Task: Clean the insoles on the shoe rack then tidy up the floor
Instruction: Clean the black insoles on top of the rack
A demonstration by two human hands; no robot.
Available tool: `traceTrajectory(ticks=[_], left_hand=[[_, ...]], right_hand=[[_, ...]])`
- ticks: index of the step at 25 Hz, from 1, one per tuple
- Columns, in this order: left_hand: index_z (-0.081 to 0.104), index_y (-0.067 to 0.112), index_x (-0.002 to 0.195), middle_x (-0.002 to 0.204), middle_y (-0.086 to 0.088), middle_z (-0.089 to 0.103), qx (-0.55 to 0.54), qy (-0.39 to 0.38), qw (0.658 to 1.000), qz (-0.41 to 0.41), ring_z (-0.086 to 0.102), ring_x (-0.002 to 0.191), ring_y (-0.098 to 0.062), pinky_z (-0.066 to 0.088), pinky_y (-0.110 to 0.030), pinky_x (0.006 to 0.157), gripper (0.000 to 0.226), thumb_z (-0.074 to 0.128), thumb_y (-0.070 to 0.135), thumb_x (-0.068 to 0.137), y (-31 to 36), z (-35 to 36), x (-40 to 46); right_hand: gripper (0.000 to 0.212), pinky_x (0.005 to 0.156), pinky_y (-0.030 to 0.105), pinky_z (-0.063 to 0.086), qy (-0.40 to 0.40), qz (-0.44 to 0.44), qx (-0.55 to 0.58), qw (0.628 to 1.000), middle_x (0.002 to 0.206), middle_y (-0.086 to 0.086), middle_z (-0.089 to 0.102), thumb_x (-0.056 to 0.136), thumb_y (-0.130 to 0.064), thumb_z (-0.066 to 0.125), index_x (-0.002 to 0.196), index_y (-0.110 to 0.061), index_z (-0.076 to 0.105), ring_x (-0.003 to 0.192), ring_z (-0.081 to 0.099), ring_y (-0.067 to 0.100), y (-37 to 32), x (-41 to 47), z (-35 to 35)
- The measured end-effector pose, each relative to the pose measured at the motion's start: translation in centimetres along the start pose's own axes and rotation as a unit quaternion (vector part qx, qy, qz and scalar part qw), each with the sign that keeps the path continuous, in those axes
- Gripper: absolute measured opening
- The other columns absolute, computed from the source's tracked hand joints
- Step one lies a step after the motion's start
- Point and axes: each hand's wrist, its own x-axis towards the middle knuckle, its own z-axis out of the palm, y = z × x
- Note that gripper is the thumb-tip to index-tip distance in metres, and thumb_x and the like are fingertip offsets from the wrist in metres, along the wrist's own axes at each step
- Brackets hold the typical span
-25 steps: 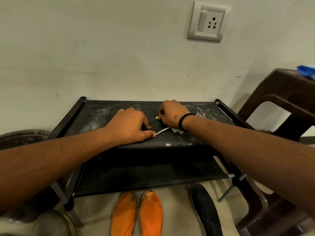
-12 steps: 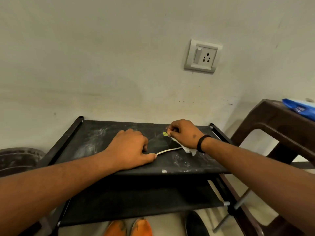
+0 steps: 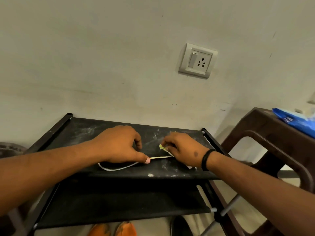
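So there's a dark insole [image 3: 144,155] lying flat on the top shelf of the black shoe rack [image 3: 85,132], and honestly it's tough to pick out since it's black on black. What gives it away is the pale edge running along its near side, curving round under the left wrist. The left hand [image 3: 119,143] sits on top of it, fingers curled down with the thumb tip pressed onto that pale edge, pinning it in place. Most of the insole is hidden under that hand.

The right hand [image 3: 180,149] is just beside it, fingers bunched tight around a white wipe [image 3: 191,167] that's stained yellow-green where it pokes out by the fingertips. A bit of white also peeks out under the wrist, near the black wristband [image 3: 206,159]. The wipe is touching the insole at its right end, as far as I can tell.

The shelf top is smeared with whitish dusty marks. Down at the bottom edge the two orange insoles [image 3: 112,229] and a black one [image 3: 180,226] on the floor are cut off by the frame, only the tips show. A brown plastic stool [image 3: 265,133] stands on the right with a blue packet [image 3: 294,120] on it, partly out of frame. Wall socket [image 3: 197,60] above.
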Motion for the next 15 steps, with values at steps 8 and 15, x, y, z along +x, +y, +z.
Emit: traceTrajectory(ticks=[8, 15], left_hand=[[0.068, 0.042, 0.109, 0.107, 0.01, 0.055, 0.009, 0.024, 0.999, 0.023, 0.053, 0.105, -0.014, 0.045, -0.038, 0.09, 0.048, 0.054, 0.078, 0.08, 0.0, 3.6, 0.3], [0.069, 0.042, 0.108, 0.111, 0.007, 0.057, 0.007, 0.03, 0.999, 0.016, 0.053, 0.11, -0.017, 0.044, -0.039, 0.092, 0.047, 0.054, 0.077, 0.08, 0.0, 3.7, 0.1]], right_hand=[[0.024, 0.078, 0.024, 0.047, -0.004, -0.018, -0.05, 0.999, 0.104, 0.004, 0.064, 0.094, -0.005, 0.053, 0.105, -0.015, 0.073, 0.093, 0.062, 0.021, -1.0, 0.9, 0.8], [0.021, 0.08, 0.023, 0.053, -0.011, 0.004, -0.009, 1.0, 0.099, 0.005, 0.071, 0.086, -0.005, 0.057, 0.09, -0.012, 0.076, 0.087, 0.064, 0.014, -2.8, 0.9, 1.1]])
